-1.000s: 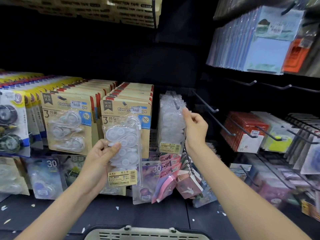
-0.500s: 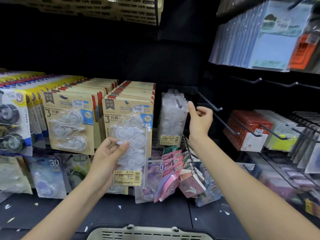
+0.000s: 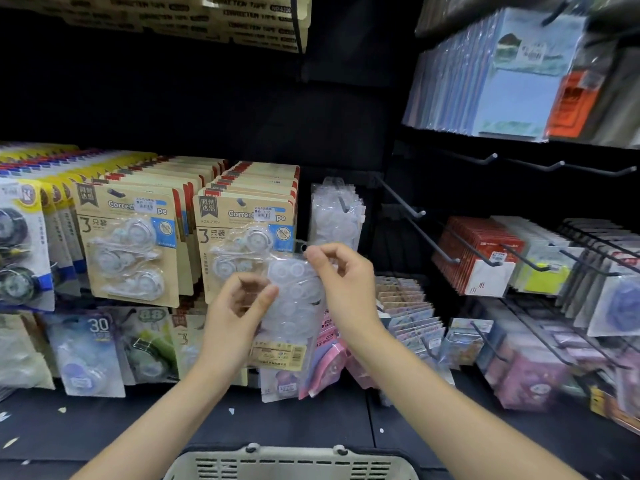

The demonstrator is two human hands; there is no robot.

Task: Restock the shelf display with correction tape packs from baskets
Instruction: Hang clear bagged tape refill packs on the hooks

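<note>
The right hand point(image 3: 341, 271) has left the hook and come back to the clear correction tape pack point(image 3: 294, 306), its fingers pinching the top corner. The left hand point(image 3: 235, 313) holds the pack's left side, thumb in front. Hanging packs point(image 3: 334, 216) fill a peg behind; a basket point(image 3: 291, 462) sits at the shelf's front edge.

I am holding a clear plastic pack of white round correction tapes with a yellow label strip at its foot point(image 3: 294, 306) upright before the shelf, my left hand point(image 3: 235, 317) gripping its left edge and my right hand point(image 3: 341, 282) pinching its top corner; a bunch of the same clear packs point(image 3: 334, 216) is hanging on a black peg just behind; the grey slotted basket point(image 3: 291, 464) is sitting below my arms
</note>
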